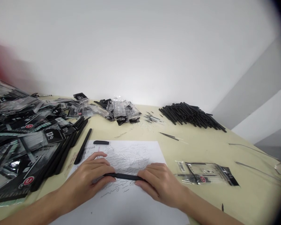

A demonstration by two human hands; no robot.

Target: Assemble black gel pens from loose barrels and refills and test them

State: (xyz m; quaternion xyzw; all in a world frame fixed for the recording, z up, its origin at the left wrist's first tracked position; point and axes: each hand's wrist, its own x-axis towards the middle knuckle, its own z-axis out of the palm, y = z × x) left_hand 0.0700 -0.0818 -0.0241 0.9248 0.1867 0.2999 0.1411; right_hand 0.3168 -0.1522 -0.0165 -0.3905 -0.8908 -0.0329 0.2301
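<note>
Black pen, one, gripped level by left hand and right hand (one end each), over paper at 6 o'clock.

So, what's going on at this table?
A person grips a slim black pen between their left hand and right hand, above a scribbled-on white paper sheet. On the cream table, a heap of loose black pens lies ahead, and a pile of black-and-clear plastic pen packets lies to the left.
</note>
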